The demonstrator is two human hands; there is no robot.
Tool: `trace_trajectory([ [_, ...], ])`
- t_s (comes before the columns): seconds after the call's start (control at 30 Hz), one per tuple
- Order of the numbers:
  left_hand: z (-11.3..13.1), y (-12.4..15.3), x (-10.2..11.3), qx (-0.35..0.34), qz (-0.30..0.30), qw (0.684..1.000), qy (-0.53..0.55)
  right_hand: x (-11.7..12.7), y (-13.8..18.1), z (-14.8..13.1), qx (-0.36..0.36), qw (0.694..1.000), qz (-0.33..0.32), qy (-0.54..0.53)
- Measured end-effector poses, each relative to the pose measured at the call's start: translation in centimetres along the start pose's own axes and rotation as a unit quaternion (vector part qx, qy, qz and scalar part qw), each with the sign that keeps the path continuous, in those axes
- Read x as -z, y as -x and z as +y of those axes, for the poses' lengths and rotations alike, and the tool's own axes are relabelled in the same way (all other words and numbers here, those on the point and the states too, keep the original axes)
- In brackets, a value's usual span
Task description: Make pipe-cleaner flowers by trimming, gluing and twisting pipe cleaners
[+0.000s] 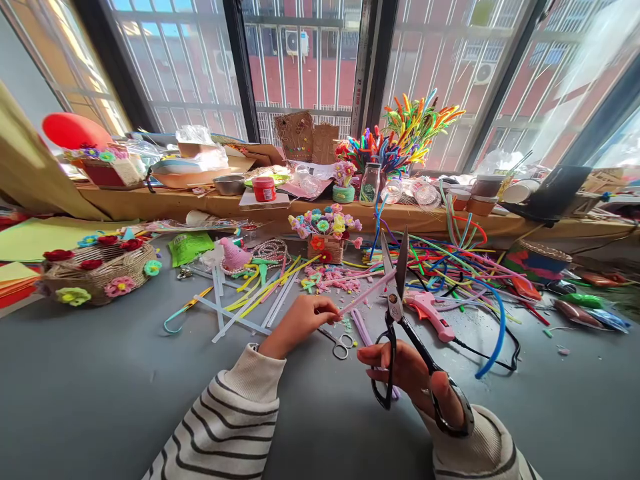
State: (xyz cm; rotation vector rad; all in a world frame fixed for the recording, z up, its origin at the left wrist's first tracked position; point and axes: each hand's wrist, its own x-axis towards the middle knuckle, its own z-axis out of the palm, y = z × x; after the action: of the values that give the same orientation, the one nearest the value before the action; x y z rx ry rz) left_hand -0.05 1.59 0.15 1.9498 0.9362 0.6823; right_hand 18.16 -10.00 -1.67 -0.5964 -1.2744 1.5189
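Pinched in my left hand (304, 325) is one end of a pale pink pipe cleaner (367, 292), which slants up to the right. Its far end reaches between the parted blades of large black-handled scissors (395, 307). My right hand (413, 377) holds these scissors, with thumb and fingers through the loops and the blades pointing up. Below the pink strip lie small silver scissors (341, 345) on the grey table. A lilac pipe cleaner (361, 327) runs partly hidden behind my right hand. The pink glue gun (431, 313) rests just right of the blades.
A twine basket with crochet flowers (120, 270) stands at left. Translucent glue sticks (240, 320) lie left of my hand. Pink clippings (335, 279) spread before a small flower pot (326, 248). Many loose pipe cleaners (460, 267) and a black cord (517, 350) cover the right.
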Motion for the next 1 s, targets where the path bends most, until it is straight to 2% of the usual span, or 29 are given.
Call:
trace_trajectory([
  [0.17,0.0,-0.1,0.1,-0.013,0.012,1.0,-0.023,-0.1,0.0,-0.1,-0.003,0.999,0.036,0.004],
  [0.4,-0.1,-0.1,0.1,-0.016,0.01,0.999,-0.036,0.4,0.1,0.0,-0.005,0.999,0.028,0.03],
  [0.63,0.0,-0.1,0.0,0.005,-0.006,1.0,-0.013,0.4,0.1,0.1,0.031,0.996,0.073,0.033],
  [0.87,-0.1,0.1,0.0,0.024,-0.013,0.999,0.028,0.4,0.2,-0.4,0.026,0.978,0.143,0.149],
  [0.93,-0.3,0.0,0.1,0.017,-0.001,1.0,0.009,0.4,0.3,-0.7,0.04,0.976,0.147,0.157],
  [1.0,-0.5,-0.1,0.2,0.008,0.037,0.999,-0.028,0.5,0.5,-1.0,0.042,0.97,0.168,0.171],
])
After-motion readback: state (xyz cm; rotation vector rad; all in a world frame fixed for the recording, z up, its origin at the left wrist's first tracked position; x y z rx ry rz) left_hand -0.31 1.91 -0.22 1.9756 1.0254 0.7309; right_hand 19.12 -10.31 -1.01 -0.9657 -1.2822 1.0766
